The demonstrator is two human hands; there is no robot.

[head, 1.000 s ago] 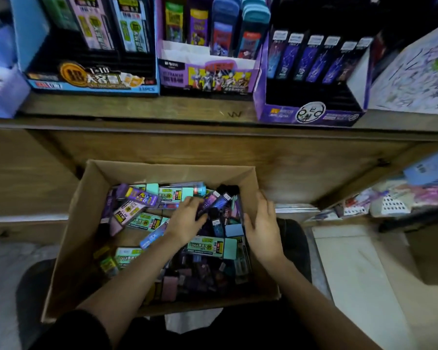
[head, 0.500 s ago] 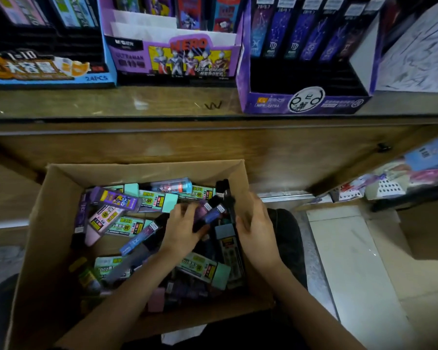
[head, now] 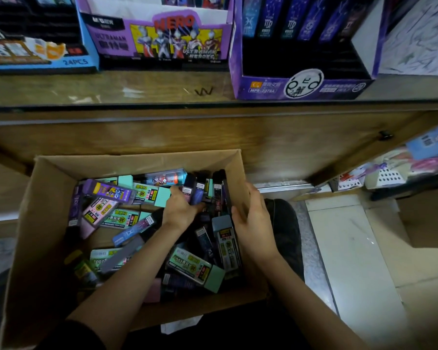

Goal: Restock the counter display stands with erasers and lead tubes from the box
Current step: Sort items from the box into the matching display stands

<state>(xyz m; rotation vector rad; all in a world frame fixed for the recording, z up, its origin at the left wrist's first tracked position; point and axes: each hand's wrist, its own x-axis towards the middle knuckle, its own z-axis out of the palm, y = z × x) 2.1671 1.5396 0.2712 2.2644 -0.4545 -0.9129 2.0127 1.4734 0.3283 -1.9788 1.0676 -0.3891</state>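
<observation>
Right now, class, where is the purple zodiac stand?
Head view, upper right: the purple stand sits on the counter, right of the Ultraman stand, beyond the cardboard box.

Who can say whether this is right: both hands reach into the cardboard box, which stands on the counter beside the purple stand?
Wrong in one point. The head view shows the cardboard box below the counter, in front of its wooden face, not on it. The left hand, gripping dark tubes, and right hand do reach into it; the purple stand is up on the counter.
</observation>
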